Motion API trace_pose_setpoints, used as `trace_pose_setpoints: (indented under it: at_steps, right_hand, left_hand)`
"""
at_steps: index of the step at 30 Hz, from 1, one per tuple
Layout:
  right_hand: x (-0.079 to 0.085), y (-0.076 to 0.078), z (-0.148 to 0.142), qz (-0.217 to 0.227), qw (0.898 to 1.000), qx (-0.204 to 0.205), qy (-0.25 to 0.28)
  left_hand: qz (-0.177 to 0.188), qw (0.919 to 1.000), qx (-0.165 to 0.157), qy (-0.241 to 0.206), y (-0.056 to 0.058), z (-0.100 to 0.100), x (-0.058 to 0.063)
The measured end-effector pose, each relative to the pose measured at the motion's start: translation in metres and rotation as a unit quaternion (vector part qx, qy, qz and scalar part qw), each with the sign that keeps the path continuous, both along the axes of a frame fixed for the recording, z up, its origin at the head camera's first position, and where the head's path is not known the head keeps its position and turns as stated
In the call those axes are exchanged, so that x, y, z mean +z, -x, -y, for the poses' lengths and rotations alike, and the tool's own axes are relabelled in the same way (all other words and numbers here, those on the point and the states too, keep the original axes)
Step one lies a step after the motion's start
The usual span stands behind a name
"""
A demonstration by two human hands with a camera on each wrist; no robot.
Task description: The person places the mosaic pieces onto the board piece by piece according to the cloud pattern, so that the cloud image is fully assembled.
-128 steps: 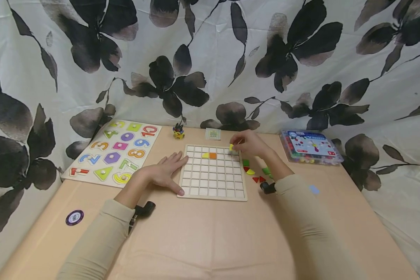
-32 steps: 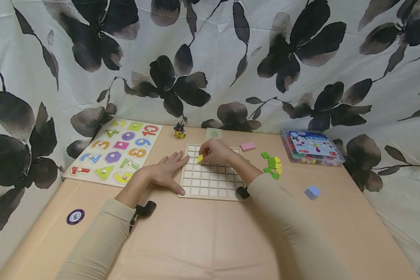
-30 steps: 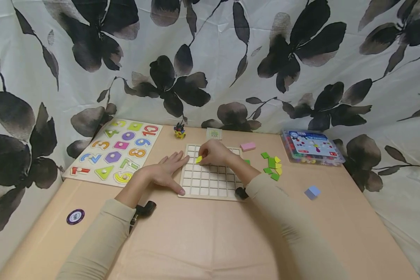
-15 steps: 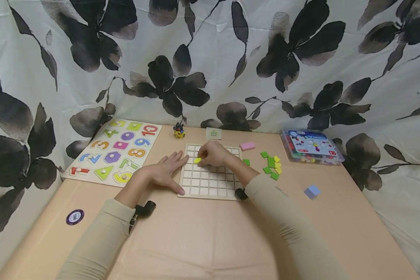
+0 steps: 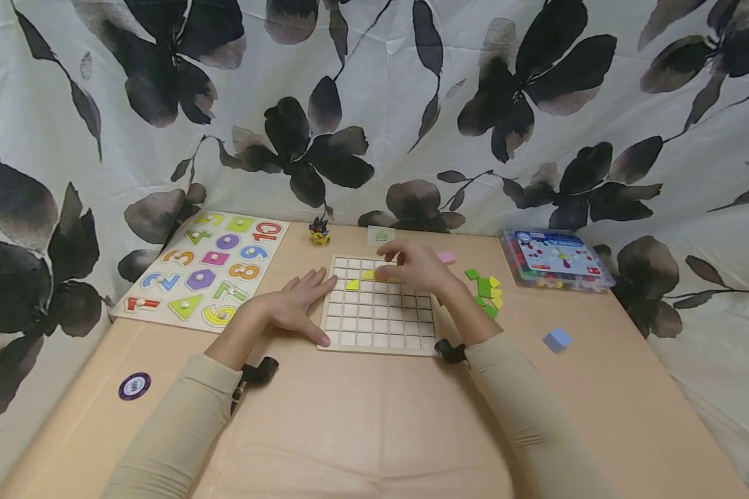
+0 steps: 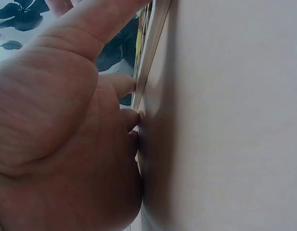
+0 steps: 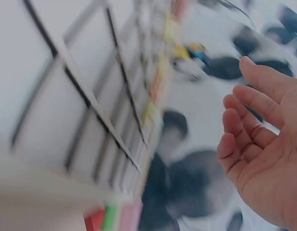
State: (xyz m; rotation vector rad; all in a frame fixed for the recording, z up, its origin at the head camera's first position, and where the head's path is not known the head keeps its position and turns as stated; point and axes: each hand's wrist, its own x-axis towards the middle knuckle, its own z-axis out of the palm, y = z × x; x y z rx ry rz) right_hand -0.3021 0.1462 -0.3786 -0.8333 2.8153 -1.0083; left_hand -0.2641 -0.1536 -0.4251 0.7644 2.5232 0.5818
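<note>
My left hand (image 5: 293, 308) lies with fingers spread along the left edge of a wooden grid board (image 5: 381, 341), the thumb at its near corner. In the left wrist view, fingertips of that hand (image 6: 57, 110) meet the board's side (image 6: 153, 45). A yellow square tile (image 5: 352, 285) sits in a cell towards the board's upper left. Up and right of it is another yellow tile (image 5: 367, 275). Above the board hovers my right hand (image 5: 415, 267), fingers loosely bent and holding nothing. The right wrist view shows an orange tile (image 7: 160, 77) on the blurred board.
Green tiles (image 5: 483, 287) and yellow tiles lie right of the board, near a pink block (image 5: 446, 258). Farther right are a blue block (image 5: 557, 340) and a clear box (image 5: 558, 262). A number puzzle (image 5: 184, 260), toy figure (image 5: 319, 232), card (image 5: 381, 236) and chip (image 5: 134, 387) surround the left and back.
My right hand brought a yellow piece from the board's right side to its upper left, let go of it there, then rose and moved right. The left hand has stayed still.
</note>
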Motion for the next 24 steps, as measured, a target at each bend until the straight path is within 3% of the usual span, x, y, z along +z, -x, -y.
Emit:
trace_pose_setpoints:
  at_steps: [4, 8, 14, 18, 24]
  right_hand:
    - [0.011, -0.011, -0.036, -0.01, 0.998, -0.049, 0.035]
    - [0.012, -0.014, -0.073, 0.008, 0.994, -0.102, 0.047]
    - [-0.004, -0.002, -0.12, 0.012, 0.986, -0.164, 0.023]
    - [-0.018, 0.005, -0.14, 0.041, 0.98, -0.193, -0.006]
    - [-0.038, 0.01, -0.156, 0.101, 0.974, -0.192, -0.059]
  left_hand:
    - [0.004, 1.0, 0.003, 0.002, -0.001, -0.001, 0.002]
    - [0.003, 1.0, 0.002, 0.003, -0.001, -0.002, 0.002]
    - [0.004, 1.0, -0.002, 0.002, -0.001, -0.001, 0.001]
    - [0.003, 0.9999, -0.005, -0.01, 0.0, 0.0, -0.003]
    - [-0.009, 0.9999, 0.004, -0.004, 0.006, 0.001, -0.014]
